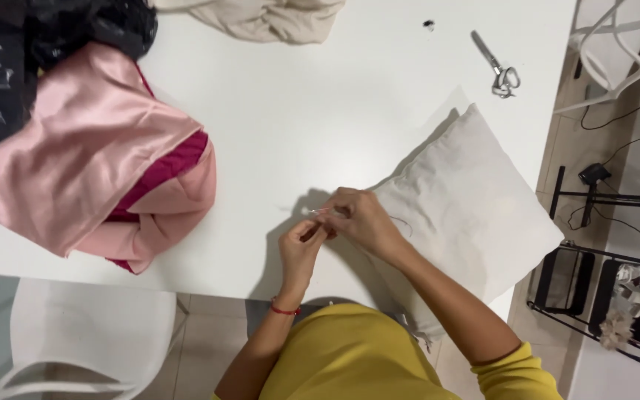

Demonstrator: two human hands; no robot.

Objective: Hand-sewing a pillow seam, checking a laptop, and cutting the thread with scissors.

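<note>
Here the right hand point(361, 218) pinches a thin silver needle point(318, 212) above the white table point(320, 111), beside the white square cushion point(468, 200); the left hand point(301, 244) pinches dark thread point(401, 222). Keeping both steady and close looks wise. Metal scissors point(499, 70) lie well apart.

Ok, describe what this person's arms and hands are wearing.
Both arms come out of yellow sleeves pushed up near the elbows. The left hand has a thin red cord bracelet at its wrist. The right hand is bare, with no ring or glove visible.
</note>
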